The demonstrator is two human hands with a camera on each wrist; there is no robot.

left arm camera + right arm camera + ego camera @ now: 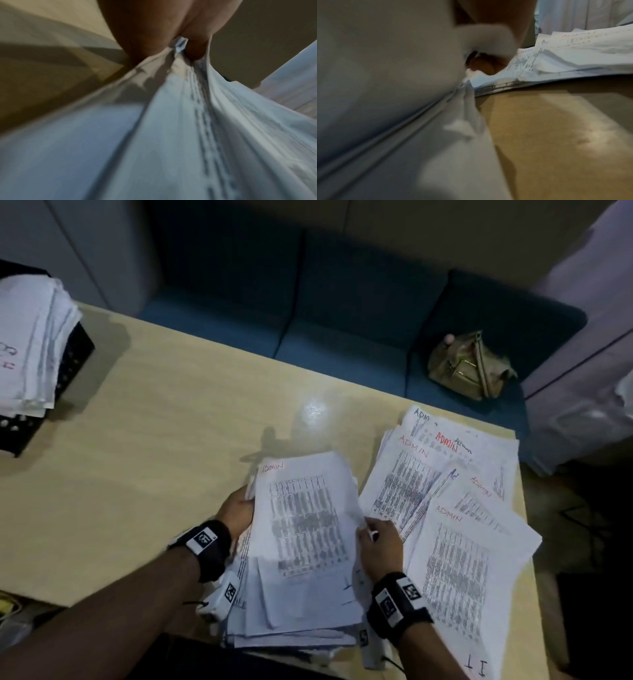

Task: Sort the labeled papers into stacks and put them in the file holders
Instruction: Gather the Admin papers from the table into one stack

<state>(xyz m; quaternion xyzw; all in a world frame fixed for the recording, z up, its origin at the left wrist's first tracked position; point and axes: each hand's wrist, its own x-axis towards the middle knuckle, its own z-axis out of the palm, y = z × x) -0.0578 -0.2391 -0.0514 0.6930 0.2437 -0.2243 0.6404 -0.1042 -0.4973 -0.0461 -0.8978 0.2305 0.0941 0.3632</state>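
- While both hands frame it, the bundle of papers [301, 546] sits at the near edge of the table [154, 446], its top sheet headed ADMIN in red; the far end is raised off the wood, likely so the edges can be squared up or the bundle lifted whole.
- At the bundle's left side, the left hand [238, 513] clamps the paper: the left wrist view shows sheets pinched between thumb and fingers [195, 51], which keeps the layers from sliding apart.
- On the opposite side, the right hand [378, 546] lies against the right edge with its fingers curled onto the sheets; the right wrist view is blurred, so how firm that hold is remains unclear.
- Just to the right lies a fanned spread of ADMIN sheets [445, 501], overlapping loosely; it looks like the sorted pile for that label, waiting to be gathered.
- Well apart, at the far left corner, a black file holder [73, 361] already carries a stack of papers [30, 344].
- Beyond the table, a tan handbag [471, 368] rests on a blue sofa [342, 344].
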